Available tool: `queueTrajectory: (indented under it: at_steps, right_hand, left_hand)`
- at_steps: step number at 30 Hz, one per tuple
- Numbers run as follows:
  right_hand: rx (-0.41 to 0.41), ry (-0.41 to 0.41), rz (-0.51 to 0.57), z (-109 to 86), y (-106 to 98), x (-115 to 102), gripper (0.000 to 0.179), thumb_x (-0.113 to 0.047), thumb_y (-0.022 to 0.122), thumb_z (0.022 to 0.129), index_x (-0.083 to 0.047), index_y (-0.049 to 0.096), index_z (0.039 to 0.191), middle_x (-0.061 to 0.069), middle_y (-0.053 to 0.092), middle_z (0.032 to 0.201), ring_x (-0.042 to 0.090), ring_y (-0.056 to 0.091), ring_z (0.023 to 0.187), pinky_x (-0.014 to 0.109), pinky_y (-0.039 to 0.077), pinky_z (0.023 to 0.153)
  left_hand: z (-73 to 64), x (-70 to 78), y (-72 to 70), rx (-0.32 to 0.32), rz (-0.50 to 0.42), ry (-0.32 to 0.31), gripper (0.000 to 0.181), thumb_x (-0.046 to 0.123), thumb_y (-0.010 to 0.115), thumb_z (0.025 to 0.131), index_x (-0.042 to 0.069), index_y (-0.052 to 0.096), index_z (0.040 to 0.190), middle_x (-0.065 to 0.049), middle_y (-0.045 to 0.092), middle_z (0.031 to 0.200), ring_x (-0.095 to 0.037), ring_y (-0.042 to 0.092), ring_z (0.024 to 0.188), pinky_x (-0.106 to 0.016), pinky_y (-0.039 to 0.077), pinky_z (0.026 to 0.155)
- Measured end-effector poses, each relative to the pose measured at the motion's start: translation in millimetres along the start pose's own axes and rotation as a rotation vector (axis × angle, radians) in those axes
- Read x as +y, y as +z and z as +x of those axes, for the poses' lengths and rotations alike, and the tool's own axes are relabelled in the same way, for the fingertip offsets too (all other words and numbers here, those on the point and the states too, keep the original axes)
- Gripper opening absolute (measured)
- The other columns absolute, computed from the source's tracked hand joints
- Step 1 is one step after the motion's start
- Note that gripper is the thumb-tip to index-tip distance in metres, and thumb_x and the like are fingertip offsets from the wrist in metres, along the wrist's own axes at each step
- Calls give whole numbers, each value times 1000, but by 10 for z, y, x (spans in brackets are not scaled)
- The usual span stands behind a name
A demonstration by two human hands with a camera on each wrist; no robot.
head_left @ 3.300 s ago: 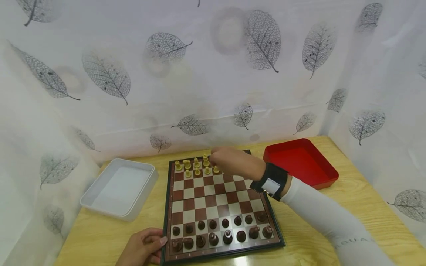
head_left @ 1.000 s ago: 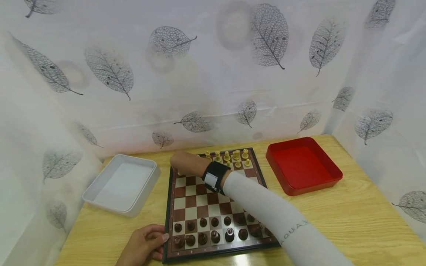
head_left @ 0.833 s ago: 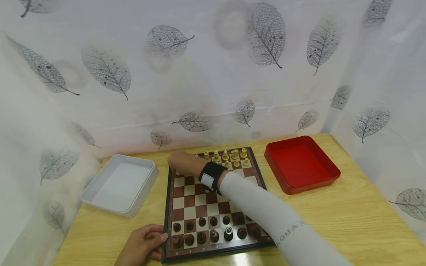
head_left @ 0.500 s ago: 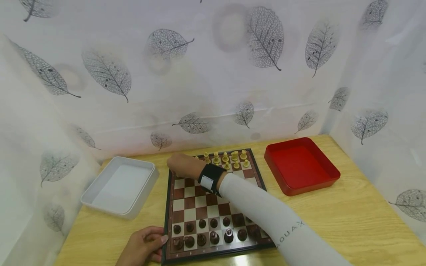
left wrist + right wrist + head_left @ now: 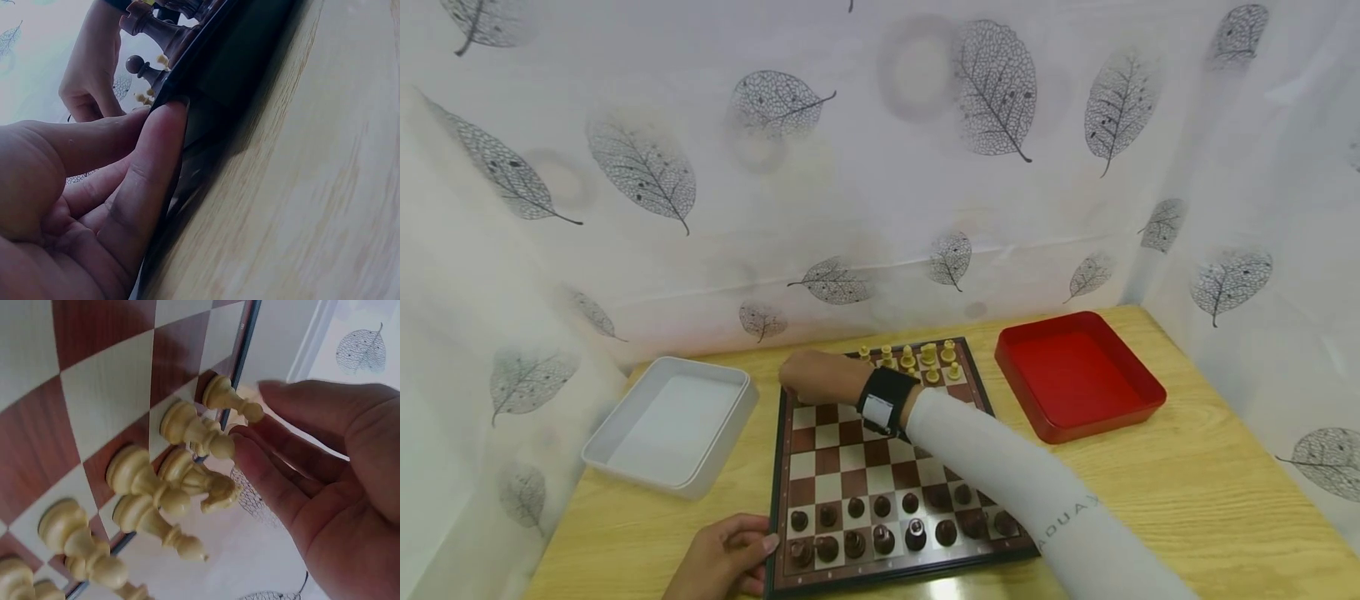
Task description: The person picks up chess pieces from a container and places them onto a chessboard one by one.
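A chessboard [image 5: 827, 460] with dark red and cream squares lies on the table. My left hand [image 5: 722, 554] pinches its near left edge between thumb and finger, beside a dark rook [image 5: 159, 31] and a dark pawn [image 5: 147, 70]. My right hand [image 5: 822, 377] reaches to the far left corner. In the right wrist view an ivory pawn [image 5: 220, 395] stands on the edge column; my right thumb and fingertips lie around its head, with a gap at the thumb. Close by are another ivory pawn [image 5: 187, 428] and an ivory knight [image 5: 203, 481]. The right forearm hides part of the board.
Dark chess pieces [image 5: 883, 537] fill the two near rows, ivory ones [image 5: 907, 358] the far rows. A white tray [image 5: 662, 425] stands left of the board and a red tray [image 5: 1082, 375] to its right. A leaf-print curtain [image 5: 880, 192] closes off the back.
My right hand has moved left from the middle of the far rows to the far left corner, where a pawn now stands on the edge column. My left hand has stayed put.
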State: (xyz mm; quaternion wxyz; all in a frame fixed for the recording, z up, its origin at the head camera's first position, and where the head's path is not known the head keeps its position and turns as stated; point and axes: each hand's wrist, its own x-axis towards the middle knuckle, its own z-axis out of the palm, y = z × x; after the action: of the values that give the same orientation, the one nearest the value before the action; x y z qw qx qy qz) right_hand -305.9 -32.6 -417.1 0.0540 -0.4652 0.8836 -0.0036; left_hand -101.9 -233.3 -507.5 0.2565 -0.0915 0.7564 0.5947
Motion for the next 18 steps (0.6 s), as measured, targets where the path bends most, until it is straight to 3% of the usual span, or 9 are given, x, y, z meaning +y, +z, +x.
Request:
queueTrajectory:
  at_steps: [4, 7, 12, 14, 18]
  right_hand:
    - [8, 13, 90, -106, -69, 31, 15, -16, 65, 102, -13, 78, 96, -4, 73, 86, 7, 61, 72, 18, 51, 64]
    - [25, 12, 129, -203, -130, 78, 19, -24, 66, 103, -14, 75, 89, -5, 68, 78, 7, 51, 61, 19, 44, 56]
    - [83, -3, 152, -371, -191, 152, 17, -26, 66, 103, -13, 77, 100, -2, 77, 93, 8, 65, 73, 21, 57, 69]
    - [107, -7, 172, -456, -204, 176, 15, -23, 66, 103, -11, 75, 102, 0, 77, 96, 8, 66, 76, 21, 58, 72]
    - [129, -1, 187, -650, -239, 220, 14, -18, 63, 103, -8, 71, 99, 4, 74, 92, 8, 57, 72, 20, 52, 68]
  left_hand:
    - [4, -4, -9, 0, 4, -9, 59, 24, 78, 94, -13, 54, 134, -3, 73, 91, -19, 71, 73, -38, 67, 67]
    - [15, -14, -10, -5, 5, -3, 59, 25, 78, 94, -12, 55, 134, -3, 73, 92, -19, 71, 73, -39, 67, 67]
    - [21, -32, -9, -4, 21, 9, 58, 25, 76, 95, -12, 55, 134, -3, 73, 92, -19, 70, 75, -38, 67, 67]
    - [25, -33, -15, -6, 31, 13, 58, 25, 76, 95, -12, 55, 134, -3, 73, 92, -19, 70, 76, -38, 67, 67]
    - [32, -19, -49, -30, 33, 25, 59, 27, 76, 96, -13, 54, 134, -3, 73, 93, -20, 70, 78, -38, 67, 69]
